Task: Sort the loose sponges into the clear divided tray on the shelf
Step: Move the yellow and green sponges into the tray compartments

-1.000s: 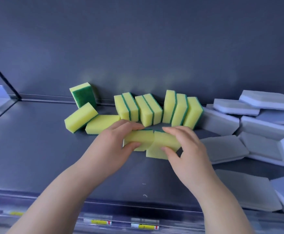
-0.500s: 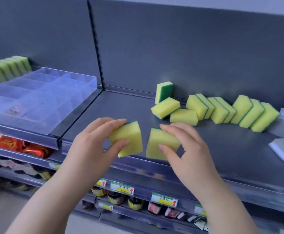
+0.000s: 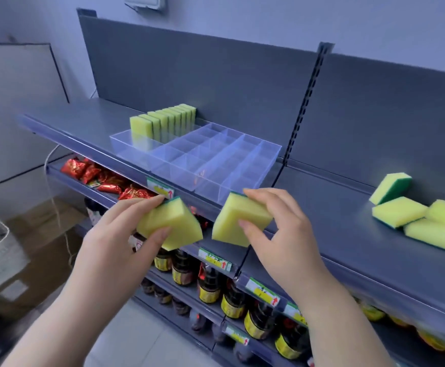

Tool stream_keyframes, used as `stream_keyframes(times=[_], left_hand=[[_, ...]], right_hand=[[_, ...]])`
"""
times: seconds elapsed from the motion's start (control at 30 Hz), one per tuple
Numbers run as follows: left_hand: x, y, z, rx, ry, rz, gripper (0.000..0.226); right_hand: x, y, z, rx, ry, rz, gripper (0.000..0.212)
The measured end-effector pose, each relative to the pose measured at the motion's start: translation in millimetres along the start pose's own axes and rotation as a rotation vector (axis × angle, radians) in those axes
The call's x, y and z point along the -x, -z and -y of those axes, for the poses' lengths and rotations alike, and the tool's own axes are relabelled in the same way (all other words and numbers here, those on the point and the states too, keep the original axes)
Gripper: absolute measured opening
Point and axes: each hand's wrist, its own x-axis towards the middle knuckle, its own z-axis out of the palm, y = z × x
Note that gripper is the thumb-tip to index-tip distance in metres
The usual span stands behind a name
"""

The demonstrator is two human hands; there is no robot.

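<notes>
Grey metal shelf (image 3: 348, 215) runs across the view and carries the clear divided tray (image 3: 258, 178) on its left section. A filed row of sponges (image 3: 163, 123) stands on edge in what looks like the tray's left lane; the other compartments appear bare. Well apart on the right of the shelf lies a heap of loose sponges (image 3: 398, 210), yellow foam with green scouring faces.

In front of the shelf edge, just short of the tray, both hands are raised. The left hand (image 3: 110, 250) pinches one yellow sponge (image 3: 173, 223) between thumb and fingers (image 3: 147, 205). The right hand (image 3: 290, 234) pinches a second sponge (image 3: 237, 223) the same way, and the two sponges are near each other but not touching.

These blocks are probably very light, soft and springy, with nothing to break. A gentle pinch across the two broad faces, foam against scourer, should hold. Squeezing hard would likely bulge the foam and make it catch on the dividers.
</notes>
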Motion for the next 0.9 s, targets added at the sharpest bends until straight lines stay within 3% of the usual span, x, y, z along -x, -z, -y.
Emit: stream_keyframes(times=[0.23,0.57,0.73,0.9], left_hand=[[-58,14,61,-0.008,0.0,-0.039,0.041],[-211,5,132,0.032,-0.053,-0.027,0.042],[-267,1,168,0.05,-0.093,-0.039,0.041],[-292,-2,198,0.15,-0.089,-0.029,0.039]], right_hand=[[-74,-49,4,-0.029,0.046,0.027,0.038],[-231,-119,-22,-0.061,0.039,0.05,0.038],[-280,-133,-32,-0.077,0.001,0.019,0.039],[-305,-147,-32,-0.123,-0.112,0.132,0.033]])
